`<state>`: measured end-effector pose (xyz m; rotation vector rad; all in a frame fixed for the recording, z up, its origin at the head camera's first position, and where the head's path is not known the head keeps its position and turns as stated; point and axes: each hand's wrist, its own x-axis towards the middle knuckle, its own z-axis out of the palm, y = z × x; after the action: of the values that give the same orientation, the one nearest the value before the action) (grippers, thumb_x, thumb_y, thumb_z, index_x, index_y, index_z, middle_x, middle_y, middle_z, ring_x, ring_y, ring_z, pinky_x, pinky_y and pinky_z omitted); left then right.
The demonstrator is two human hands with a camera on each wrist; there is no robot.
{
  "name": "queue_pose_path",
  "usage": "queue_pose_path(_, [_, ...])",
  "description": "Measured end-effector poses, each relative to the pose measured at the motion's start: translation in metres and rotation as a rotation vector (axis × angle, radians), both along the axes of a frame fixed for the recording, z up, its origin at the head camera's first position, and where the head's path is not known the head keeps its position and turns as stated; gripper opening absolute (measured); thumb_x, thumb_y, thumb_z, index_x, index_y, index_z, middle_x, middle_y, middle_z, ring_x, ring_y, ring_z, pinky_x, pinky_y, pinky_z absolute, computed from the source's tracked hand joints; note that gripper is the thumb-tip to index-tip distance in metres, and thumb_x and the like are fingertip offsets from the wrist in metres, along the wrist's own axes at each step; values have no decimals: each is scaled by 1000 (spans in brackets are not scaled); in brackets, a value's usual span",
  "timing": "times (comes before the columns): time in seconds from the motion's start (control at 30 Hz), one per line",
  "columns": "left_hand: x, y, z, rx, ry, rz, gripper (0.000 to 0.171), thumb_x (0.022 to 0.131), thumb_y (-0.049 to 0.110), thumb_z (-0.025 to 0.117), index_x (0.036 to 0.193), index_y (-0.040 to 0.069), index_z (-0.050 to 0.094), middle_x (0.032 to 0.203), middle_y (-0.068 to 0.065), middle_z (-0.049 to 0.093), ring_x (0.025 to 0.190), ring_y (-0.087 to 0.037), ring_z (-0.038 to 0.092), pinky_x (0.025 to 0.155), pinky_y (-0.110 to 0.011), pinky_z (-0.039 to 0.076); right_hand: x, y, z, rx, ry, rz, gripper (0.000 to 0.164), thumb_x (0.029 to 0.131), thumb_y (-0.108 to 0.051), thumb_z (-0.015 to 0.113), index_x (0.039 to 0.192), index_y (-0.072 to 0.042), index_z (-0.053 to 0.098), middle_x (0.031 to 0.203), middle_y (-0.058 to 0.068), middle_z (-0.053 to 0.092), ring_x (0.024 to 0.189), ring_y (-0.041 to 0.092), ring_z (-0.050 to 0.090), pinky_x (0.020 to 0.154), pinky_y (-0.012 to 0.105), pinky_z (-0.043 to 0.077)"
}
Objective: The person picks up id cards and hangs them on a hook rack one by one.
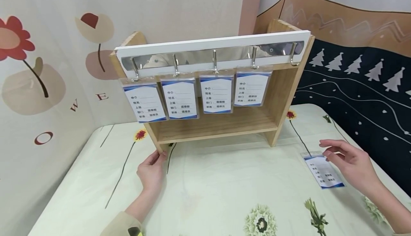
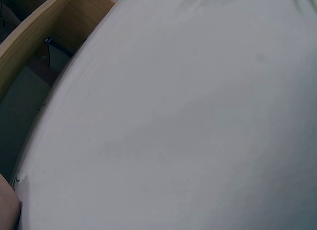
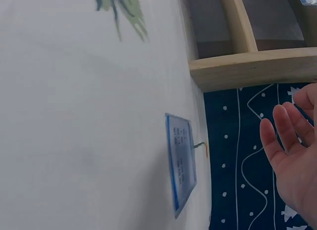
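Note:
A wooden shelf rack [image 1: 212, 129] stands on the table, with a white hook board [image 1: 212, 43] along its upper front. Four clear-sleeved name badges hang from its metal hooks; the rightmost hanging badge [image 1: 252, 89] is beside a bare hook [image 1: 293, 55]. At the rack's left front foot, my left hand [image 1: 152, 172] pinches the wood between thumb and fingers. My right hand [image 1: 353, 163] hovers over a loose name badge [image 1: 324, 172] lying on the cloth, its fingers loosely bent and holding nothing. The right wrist view shows that hand [image 3: 297, 155] apart from the badge [image 3: 181, 163].
A pale flower-print cloth [image 1: 212, 186] covers the table. Behind it hangs a patterned curtain [image 1: 192, 4], with a dark tree-print part [image 1: 353, 82] at the right. The rack's lower board [image 1: 218, 125] spans between its two side panels.

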<state>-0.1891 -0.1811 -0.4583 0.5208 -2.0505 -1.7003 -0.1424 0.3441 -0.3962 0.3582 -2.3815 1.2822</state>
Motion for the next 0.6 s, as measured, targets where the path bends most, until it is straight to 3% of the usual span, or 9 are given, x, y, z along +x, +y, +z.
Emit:
queue_pose_path(0.27, [0, 0, 1, -7, -1, 9, 36, 96, 17, 73, 127, -1, 70, 120, -22, 69, 78, 14, 62, 73, -5, 49, 2, 7, -14, 32, -40, 12, 32, 95, 11, 63, 124, -3, 69, 112, -22, 68, 92, -4, 59, 80, 4, 47])
queue_pose_path(0.6, [-3, 0, -3, -16, -8, 17, 35, 96, 15, 71, 127, 0, 70, 118, -19, 71, 78, 15, 62, 73, -6, 49, -3, 16, -25, 129, -96, -35, 32, 97, 2, 66, 129, 3, 64, 114, -31, 61, 92, -8, 56, 74, 6, 48])
